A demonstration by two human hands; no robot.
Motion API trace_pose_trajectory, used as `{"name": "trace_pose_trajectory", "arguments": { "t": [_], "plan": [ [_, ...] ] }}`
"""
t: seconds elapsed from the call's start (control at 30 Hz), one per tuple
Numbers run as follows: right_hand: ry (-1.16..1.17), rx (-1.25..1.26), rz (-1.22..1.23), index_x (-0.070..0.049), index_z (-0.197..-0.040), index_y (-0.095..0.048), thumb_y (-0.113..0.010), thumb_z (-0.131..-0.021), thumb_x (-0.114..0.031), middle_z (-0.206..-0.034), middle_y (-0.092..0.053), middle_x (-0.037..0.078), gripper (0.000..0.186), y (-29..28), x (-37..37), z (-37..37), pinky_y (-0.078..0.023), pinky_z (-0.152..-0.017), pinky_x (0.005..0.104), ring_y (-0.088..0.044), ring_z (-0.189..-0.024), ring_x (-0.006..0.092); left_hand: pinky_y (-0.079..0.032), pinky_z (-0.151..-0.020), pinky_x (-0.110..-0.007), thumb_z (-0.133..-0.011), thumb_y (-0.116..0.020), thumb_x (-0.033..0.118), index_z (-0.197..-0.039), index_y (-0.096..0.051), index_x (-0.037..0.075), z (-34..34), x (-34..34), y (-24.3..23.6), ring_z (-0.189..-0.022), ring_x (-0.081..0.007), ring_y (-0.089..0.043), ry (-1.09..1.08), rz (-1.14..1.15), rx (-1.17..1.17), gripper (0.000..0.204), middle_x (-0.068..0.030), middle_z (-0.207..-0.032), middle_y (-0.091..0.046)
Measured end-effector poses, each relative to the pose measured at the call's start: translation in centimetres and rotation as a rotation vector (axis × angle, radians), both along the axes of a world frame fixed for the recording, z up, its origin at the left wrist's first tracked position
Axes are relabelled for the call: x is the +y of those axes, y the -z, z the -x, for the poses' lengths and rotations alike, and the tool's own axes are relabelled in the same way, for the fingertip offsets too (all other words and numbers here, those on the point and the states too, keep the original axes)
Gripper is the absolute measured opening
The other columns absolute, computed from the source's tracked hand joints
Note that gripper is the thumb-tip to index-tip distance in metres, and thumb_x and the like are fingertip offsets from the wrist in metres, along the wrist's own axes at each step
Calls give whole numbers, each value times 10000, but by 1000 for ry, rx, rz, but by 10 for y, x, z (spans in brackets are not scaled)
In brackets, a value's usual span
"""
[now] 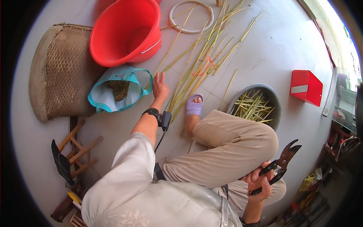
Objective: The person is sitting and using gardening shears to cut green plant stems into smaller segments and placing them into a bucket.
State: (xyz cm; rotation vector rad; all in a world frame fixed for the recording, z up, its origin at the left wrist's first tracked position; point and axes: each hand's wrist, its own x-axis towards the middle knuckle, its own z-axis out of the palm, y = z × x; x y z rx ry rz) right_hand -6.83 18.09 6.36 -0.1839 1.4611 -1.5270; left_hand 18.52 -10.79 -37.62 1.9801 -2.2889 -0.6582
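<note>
My right hand (261, 181), by my knee, is wrapped round the black handles of a pair of pruning shears (283, 162), whose curved blades are parted and point up to the right. My left hand (160, 87) reaches forward over the floor with its fingers stretched out, beside a light-blue bag (101, 92). Long thin yellow-green stalks (200, 62) lie fanned out just to its right, some crossed by an orange-red tie (204, 67). Whether the fingertips touch a stalk, I cannot tell. Short cut pieces of stalk (252, 106) fill much of a grey basin (278, 99) beyond my knee.
A large red bucket (104, 49) tilts behind the bag, which holds dark grainy material. At the left stands a woven basket (68, 68), with a wooden stool (81, 151) nearer me. A white ring (171, 15) lies far off; a red box (307, 87) sits at the right.
</note>
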Motion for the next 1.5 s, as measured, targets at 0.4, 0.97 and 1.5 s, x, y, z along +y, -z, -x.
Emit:
{"name": "trace_pose_trajectory", "arguments": {
  "t": [0.4, 0.97, 1.5],
  "plan": [
    [45, -29, -22, 1, -1199, -425, -545, -830, -282, -724, -545, 90, 480, -3, -4, -2, -513, -597, 373, -561, -582, 208, -419, -988, -508, -889, -556, 167, -1161, -594, 124, -4, 9, 11, -1161, -310, -574, -155, -397, -316, 277, -136, -1217, -605],
    [41, -55, 47, 2, -1213, -424, -542, -849, -284, -733, -552, 93, 478, -1, 0, 0, -513, -635, 389, -570, -598, 217, -532, -727, -389, -918, -554, 176, -982, -616, 49, -24, 13, 30, -817, -261, -703, -42, -474, 155, 155, -124, -846, -716],
    [55, -293, 154, 42, -1260, -443, -577, -856, -150, -815, -614, 190, 467, 10, 11, 22, -507, -735, 472, -625, -734, 317, -352, -1051, -544, -747, -763, 470, -1489, -264, 81, 62, 46, -20, -1341, -289, -396, 178, -140, -200, 976, -109, -1497, -367]
  ]
}}
